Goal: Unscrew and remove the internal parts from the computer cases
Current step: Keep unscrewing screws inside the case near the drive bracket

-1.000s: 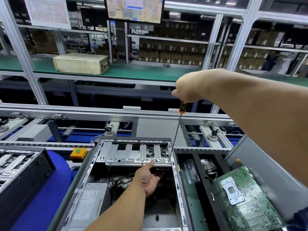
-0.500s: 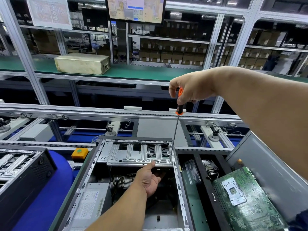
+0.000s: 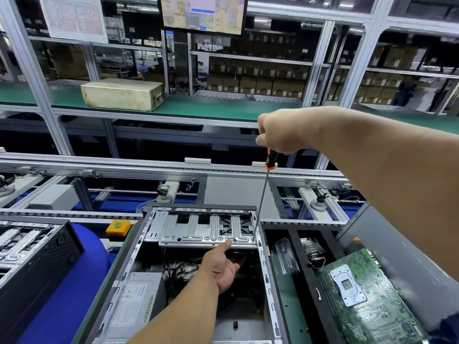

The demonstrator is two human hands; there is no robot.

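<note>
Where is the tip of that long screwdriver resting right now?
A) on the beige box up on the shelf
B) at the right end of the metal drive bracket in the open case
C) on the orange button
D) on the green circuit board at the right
B: the right hand holds the screwdriver upright, and its shaft runs down to the right end of the metal drive bracket inside the open case.
</note>
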